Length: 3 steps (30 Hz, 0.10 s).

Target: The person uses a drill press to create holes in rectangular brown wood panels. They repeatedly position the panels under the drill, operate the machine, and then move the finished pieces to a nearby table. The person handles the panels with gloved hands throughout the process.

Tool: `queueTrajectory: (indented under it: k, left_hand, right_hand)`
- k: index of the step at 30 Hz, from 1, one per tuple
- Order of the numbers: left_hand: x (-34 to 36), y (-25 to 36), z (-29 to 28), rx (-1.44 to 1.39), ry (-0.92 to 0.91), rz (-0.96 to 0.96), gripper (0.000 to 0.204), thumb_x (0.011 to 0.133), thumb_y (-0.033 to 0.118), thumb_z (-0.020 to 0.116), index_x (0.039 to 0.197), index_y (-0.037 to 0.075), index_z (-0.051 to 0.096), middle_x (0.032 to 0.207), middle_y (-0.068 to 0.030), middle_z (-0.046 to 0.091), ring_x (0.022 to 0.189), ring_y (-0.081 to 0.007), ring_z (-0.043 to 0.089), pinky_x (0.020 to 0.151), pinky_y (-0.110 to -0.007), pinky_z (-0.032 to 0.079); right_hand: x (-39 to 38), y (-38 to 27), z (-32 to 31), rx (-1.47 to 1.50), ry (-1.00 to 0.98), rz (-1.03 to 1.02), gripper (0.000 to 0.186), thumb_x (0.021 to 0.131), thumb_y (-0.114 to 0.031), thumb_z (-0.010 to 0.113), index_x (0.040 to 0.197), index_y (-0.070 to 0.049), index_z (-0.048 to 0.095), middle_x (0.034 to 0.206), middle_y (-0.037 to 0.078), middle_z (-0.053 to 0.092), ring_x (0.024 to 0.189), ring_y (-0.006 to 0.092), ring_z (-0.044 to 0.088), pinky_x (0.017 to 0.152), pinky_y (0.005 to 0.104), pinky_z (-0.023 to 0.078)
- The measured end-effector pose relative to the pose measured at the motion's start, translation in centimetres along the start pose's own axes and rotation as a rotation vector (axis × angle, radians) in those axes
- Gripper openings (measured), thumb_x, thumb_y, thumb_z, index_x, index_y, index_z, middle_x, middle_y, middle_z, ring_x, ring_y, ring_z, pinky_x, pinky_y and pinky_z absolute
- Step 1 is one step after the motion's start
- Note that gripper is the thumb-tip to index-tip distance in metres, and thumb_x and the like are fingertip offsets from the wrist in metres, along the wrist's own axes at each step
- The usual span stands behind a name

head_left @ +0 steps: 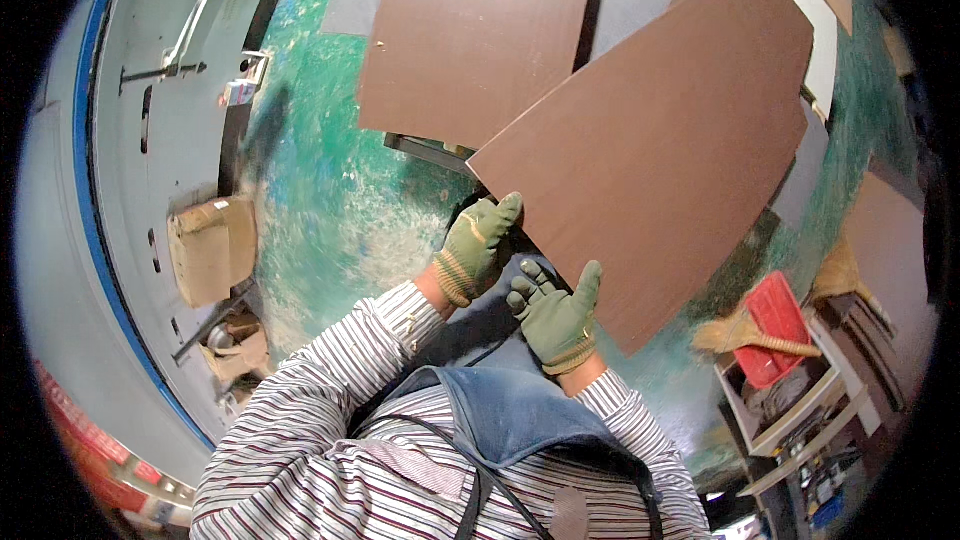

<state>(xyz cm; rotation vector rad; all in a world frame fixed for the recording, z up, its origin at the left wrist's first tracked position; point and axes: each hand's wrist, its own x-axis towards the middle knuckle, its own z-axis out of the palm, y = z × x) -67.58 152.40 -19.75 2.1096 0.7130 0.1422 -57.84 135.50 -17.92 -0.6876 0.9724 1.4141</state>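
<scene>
A large brown flat board (660, 140) lies tilted at an angle in front of me, its near edge running between my hands. My left hand (480, 245), in a green knit glove, is closed at the board's near left edge, thumb up by the rim. Lower down that edge is my right hand (560, 320), gloved alike. Its thumb lies over the board's face, and the edge passes between thumb and fingers. Partly under this board, a second brown board (480, 30) rests on a dark metal support (430, 152).
A grey machine cabinet (150, 190) with a white handle (195, 25) stands on the left, a cardboard box (213, 250) beside it. At right, a red dustpan (772, 330) and a straw brush (750, 337) sit on a cart (800, 405). The floor (340, 210) is worn green.
</scene>
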Motion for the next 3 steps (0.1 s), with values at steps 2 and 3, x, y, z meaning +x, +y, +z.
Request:
queueTrajectory:
  k: [2,3]
  left_hand:
    - [0.12,-1.03,0.06,0.090,0.049,0.069,0.037,0.083,0.003,0.067,0.119,0.006,0.057,0.084,-0.0142,0.062,0.079,-0.0333,0.062,0.066,-0.044,0.048]
    - [-0.09,-1.38,0.12,0.080,0.043,0.071,0.044,0.084,0.004,0.067,0.126,0.008,0.055,0.086,-0.0133,0.064,0.080,-0.0317,0.062,0.068,-0.046,0.049]
  right_hand:
    - [0.73,0.18,0.02,-0.031,-0.049,0.004,0.095,0.080,-0.084,0.056,0.127,-0.001,0.057,0.117,0.012,0.065,0.100,0.0271,0.065,0.090,0.0413,0.054]
    - [0.91,0.31,-0.22,-0.059,-0.023,-0.005,0.095,0.080,-0.084,0.056,0.129,-0.002,0.056,0.117,0.012,0.064,0.102,0.0276,0.064,0.091,0.0419,0.054]
